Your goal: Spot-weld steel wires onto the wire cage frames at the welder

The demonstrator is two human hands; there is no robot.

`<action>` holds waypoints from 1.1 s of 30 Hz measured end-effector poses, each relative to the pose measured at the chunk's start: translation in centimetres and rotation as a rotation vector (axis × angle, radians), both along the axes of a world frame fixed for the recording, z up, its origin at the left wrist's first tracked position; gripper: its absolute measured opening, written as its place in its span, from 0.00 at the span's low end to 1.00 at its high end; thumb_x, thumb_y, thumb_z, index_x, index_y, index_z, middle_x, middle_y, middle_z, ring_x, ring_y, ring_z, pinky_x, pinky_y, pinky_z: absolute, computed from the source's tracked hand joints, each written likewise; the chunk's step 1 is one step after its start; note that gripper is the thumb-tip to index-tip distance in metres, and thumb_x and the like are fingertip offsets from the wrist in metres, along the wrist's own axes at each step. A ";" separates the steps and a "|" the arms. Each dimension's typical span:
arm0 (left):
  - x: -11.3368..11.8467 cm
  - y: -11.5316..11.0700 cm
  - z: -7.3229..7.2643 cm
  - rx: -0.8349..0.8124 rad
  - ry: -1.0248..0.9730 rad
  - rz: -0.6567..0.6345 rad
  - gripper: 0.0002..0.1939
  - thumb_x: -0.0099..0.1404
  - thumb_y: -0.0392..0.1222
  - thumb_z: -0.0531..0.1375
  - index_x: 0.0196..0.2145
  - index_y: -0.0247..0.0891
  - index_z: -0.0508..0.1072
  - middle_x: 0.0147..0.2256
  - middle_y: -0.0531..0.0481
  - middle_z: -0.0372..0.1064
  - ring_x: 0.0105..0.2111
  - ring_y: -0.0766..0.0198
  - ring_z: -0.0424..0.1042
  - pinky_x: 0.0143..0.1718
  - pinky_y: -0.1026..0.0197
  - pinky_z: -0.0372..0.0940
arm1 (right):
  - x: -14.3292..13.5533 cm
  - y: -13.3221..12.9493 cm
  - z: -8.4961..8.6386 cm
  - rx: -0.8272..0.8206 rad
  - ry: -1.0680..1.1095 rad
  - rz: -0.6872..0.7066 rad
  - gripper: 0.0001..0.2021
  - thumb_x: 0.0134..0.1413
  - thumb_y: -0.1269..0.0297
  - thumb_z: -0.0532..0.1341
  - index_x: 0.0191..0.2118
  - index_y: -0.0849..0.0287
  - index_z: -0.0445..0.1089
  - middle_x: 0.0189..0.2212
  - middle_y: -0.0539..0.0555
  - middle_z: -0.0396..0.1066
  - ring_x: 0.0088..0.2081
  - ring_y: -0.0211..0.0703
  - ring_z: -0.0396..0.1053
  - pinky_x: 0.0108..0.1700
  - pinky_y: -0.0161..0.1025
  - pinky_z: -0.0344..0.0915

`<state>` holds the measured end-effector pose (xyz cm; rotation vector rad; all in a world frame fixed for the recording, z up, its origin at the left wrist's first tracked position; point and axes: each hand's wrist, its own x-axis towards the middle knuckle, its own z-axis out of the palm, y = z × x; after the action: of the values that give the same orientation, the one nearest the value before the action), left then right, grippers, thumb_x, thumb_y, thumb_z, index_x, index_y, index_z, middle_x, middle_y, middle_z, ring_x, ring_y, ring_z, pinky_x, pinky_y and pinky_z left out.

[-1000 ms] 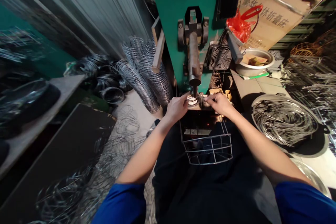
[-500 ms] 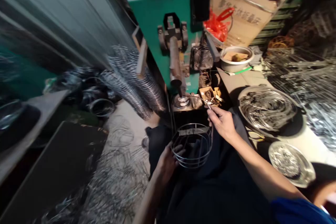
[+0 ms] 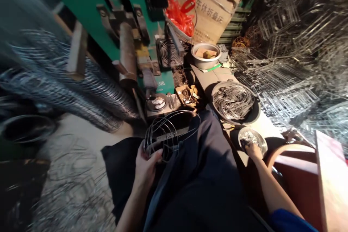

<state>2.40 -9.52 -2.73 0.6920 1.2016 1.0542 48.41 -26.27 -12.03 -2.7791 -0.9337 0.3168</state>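
A round wire basket (image 3: 165,134) rests tilted over my lap, and my left hand (image 3: 148,161) is closed around its left side, thumb over the wires. My right hand (image 3: 253,150) reaches into a small metal bowl (image 3: 262,143) of shiny small pieces; its fingertips are hidden among them. Just behind that bowl stands a dark basin (image 3: 255,110) with a coil of bent wires (image 3: 232,101). Beyond the basket is the machine's cylindrical arm (image 3: 127,52), above a small ledge with a round dish (image 3: 157,102).
Stacked wire rings (image 3: 100,94) lean at the left. A small cardboard box (image 3: 187,96) sits on the ledge. A white bowl (image 3: 206,52) and red bag (image 3: 181,16) are farther back. Piled wire racks (image 3: 290,94) fill the right, near a reddish-brown tub (image 3: 293,181).
The view has swung right. My right hand has left the thin rod near the machine and moved into the small bowl. The basket has tilted, and my left hand now grips it.
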 end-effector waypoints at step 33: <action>-2.9 3.8 2.9 0.463 0.785 0.094 0.51 0.53 0.44 0.69 0.68 0.44 0.46 0.47 0.45 0.69 0.21 0.71 0.64 0.24 0.64 0.66 | -25.7 27.3 15.1 0.652 0.291 1.333 0.12 0.66 0.65 0.55 0.45 0.53 0.76 0.43 0.54 0.78 0.56 0.49 0.69 0.58 0.51 0.63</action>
<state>-0.46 -5.76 0.19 1.5161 1.6750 1.1934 22.66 1.01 3.08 -1.1777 -2.1390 0.4374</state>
